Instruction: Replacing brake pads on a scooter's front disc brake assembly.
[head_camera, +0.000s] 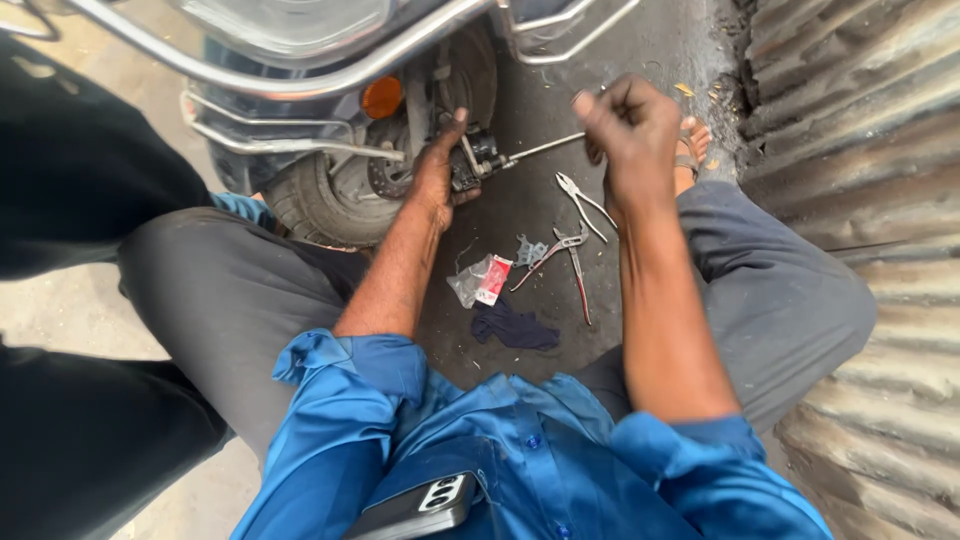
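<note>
Under me the grey ground (520, 215) carries pliers (583, 200), more pliers (570, 255), a plastic packet (482, 280) (part red) and a dark rag (515, 328).

Roadside repair spot: motorcycle wheel (335, 195), pliers (570, 255) on ground, corrugated shutter (870, 200).

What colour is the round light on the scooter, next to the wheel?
Orange. The round light sits just above the wheel, seen best in the head view.
</note>
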